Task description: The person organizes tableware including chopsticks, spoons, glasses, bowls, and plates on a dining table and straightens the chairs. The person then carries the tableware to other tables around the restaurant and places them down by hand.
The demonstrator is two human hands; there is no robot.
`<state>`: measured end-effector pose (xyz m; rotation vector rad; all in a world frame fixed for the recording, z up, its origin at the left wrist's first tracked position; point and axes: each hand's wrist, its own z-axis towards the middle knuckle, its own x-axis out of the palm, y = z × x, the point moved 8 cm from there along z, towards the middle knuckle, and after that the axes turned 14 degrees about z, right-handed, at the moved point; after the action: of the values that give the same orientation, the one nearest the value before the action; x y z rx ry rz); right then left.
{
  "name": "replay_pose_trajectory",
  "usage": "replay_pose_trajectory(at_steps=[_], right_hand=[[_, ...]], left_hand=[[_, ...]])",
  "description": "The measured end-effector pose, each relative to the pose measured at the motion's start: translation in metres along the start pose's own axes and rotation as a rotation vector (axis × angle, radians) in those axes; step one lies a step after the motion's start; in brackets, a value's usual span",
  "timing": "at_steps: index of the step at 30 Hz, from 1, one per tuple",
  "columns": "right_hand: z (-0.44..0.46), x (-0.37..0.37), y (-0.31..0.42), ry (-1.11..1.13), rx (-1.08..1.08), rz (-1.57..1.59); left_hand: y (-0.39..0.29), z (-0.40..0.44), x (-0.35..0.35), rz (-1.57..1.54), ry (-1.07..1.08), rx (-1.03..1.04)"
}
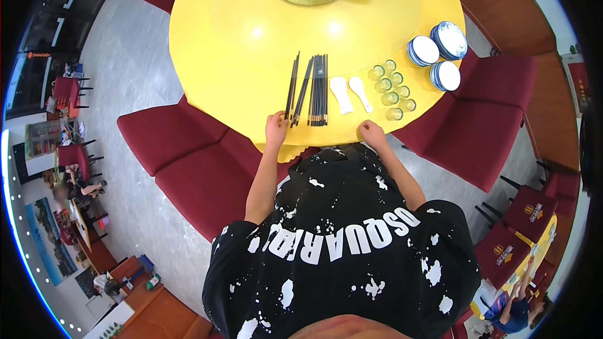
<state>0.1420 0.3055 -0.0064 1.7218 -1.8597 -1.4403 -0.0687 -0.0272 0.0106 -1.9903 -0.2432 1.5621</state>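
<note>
The chopsticks [319, 91] are laid at the centre of the frame, with the sticks on the left slanted and loosely spaced; the left hand [276, 130] is placed at their lower ends, though whether any are gripped cannot be told. Straightening would probably be done best with light fingertip pressure and the ends squared together. The right hand [372, 134] is curled below the spoons [340, 94]; its grip cannot be told. At right, cloth yellow is seen through the glasses [390, 98], and no contents can be made out; dishes [423, 51] are stacked beyond.
</note>
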Motion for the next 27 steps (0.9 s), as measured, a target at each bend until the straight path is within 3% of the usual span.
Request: replay_pose_trajectory(at_steps=[17, 27], right_hand=[[-0.003, -0.002, 0.000, -0.081, 0.013, -0.006], [-0.005, -0.005, 0.007, -0.096, 0.027, -0.031]], left_hand=[[-0.006, 0.012, -0.001, 0.151, -0.053, -0.122], [-0.015, 0.015, -0.010, 0.164, 0.017, -0.069]])
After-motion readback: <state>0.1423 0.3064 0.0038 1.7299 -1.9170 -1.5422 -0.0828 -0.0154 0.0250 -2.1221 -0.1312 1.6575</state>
